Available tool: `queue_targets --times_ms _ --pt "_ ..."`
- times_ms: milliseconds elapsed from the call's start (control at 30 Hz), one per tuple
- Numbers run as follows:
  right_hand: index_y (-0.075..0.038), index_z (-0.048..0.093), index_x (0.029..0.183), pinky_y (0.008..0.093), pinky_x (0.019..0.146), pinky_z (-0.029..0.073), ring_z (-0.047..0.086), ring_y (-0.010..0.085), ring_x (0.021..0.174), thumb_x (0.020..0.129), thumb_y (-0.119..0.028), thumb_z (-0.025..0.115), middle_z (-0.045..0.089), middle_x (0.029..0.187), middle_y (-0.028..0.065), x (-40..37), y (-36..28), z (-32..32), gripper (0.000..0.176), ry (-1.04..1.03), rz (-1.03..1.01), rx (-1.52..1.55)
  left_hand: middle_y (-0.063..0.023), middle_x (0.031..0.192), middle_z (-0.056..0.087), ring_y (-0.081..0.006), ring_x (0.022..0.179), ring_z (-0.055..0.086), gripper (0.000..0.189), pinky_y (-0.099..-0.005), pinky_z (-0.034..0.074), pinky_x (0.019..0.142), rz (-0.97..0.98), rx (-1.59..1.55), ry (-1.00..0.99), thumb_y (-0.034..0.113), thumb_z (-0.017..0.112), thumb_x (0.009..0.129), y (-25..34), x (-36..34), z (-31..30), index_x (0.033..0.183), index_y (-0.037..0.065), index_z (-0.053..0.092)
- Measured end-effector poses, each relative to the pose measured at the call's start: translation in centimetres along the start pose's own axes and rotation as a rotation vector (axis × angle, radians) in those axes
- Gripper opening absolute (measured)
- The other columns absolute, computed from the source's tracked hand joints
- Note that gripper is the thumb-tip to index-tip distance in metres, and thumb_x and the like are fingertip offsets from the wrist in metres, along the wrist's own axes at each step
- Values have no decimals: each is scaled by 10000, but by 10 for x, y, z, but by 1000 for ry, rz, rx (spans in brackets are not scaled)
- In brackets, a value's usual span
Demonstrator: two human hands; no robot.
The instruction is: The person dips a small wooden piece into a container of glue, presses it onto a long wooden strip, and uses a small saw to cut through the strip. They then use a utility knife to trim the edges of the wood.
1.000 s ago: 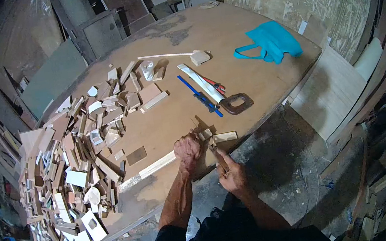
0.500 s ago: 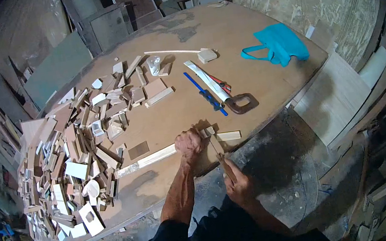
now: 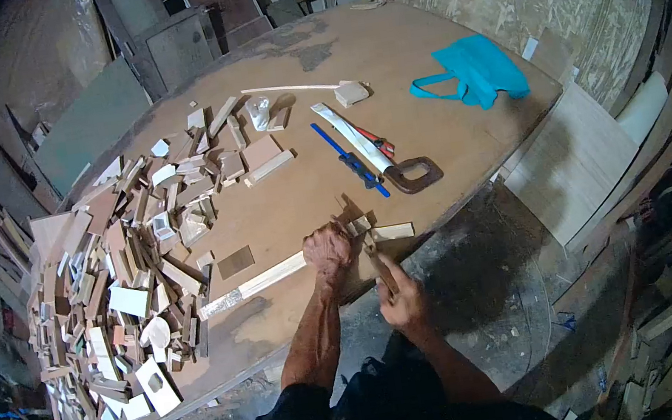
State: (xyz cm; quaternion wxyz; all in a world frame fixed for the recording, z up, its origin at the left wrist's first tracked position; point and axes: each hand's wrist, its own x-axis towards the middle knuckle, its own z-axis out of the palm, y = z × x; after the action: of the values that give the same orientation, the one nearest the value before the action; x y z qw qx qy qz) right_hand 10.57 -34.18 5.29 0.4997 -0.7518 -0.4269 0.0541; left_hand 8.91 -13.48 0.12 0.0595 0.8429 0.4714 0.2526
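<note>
Right hand [image 3: 403, 302] slid back up toward the table [image 3: 416, 44] edge, fist wrapped round a brown-handled tool [image 3: 377, 260]. Left hand [image 3: 328, 254] is clenched down on the wood strip [image 3: 256, 286] at the table's 6 o'clock edge, with the strip running off toward 8 o'clock.

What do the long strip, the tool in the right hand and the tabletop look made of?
Long strip: pale bare wood, unpainted, gripped by the left hand. Tool in the right hand: brown, wood-like handle; its working end is too small to tell. Tabletop: brown sheet board, likely plywood or hardboard; worn patches show a greyer layer.
</note>
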Motion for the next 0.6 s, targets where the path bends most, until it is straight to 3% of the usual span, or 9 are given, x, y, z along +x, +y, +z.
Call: queue_targets --times_ms 67,133,200,267,367,400,467,533,600 --pt "-79 523 1369 392 588 536 672 309 624 850 -2 602 688 932 203 6 -4 3 531 -33 41 50 -177 674 685 -357 592 680 476 -467 545 635 -31 11 -8 354 459 962 3 4 -8 688 71 726" --pt "-70 520 1363 400 585 527 667 325 626 829 -2 618 659 836 215 -8 -13 -8 547 48 -148 27 -170 676 687 -356 598 682 470 -469 545 656 -47 21 -30 351 459 962 -1 6 -7 693 76 728" --pt "-63 515 1364 407 591 524 664 348 640 817 -5 625 646 796 223 -8 -10 -14 560 70 -201 -7 -165 678 690 -356 603 684 463 -471 545 677 -54 30 -46 344 458 962 -7 12 2 694 81 729" --pt "-60 509 1370 413 605 528 664 378 665 814 -10 625 651 811 228 -13 -5 -10 570 54 -81 -30 -170 675 687 -354 600 683 471 -465 542 678 -44 32 -14 338 453 966 -7 5 5 684 77 724" --pt "-68 511 1377 423 621 535 660 405 685 841 -53 614 678 929 217 9 5 9 546 -48 -18 112 -203 672 675 -388 605 672 488 -486 539 638 -10 -32 -34 358 456 965 -10 4 -6 694 50 721" --pt "-87 513 1386 426 639 543 667 403 699 856 -49 587 667 1111 204 0 2 4 537 -125 83 18 -218 671 669 -406 609 666 496 -498 538 617 3 -71 -41 369 459 963 -9 10 -9 702 38 720" --pt "-102 501 1401 428 638 544 667 401 700 864 -34 564 644 1184 200 -11 -1 1 546 -10 -141 -23 -214 668 668 -400 604 667 499 -498 540 627 -29 -39 2 356 447 972 -8 16 -11 695 42 719" --pt "-109 488 1417 423 634 556 675 381 706 879 -2 522 587 1312 191 -19 -19 -21 549 -104 -106 25 -205 657 667 -386 589 665 488 -485 536 635 -51 -25 36 342 449 971 -8 23 -10 681 51 713" --pt "-107 495 1411 412 620 557 679 368 706 889 -19 524 595 1301 181 -6 -12 -9 531 -52 -164 -28 -191 637 665 -363 564 662 461 -460 527 641 -32 -13 35 325 466 960 -11 17 -4 660 66 702"
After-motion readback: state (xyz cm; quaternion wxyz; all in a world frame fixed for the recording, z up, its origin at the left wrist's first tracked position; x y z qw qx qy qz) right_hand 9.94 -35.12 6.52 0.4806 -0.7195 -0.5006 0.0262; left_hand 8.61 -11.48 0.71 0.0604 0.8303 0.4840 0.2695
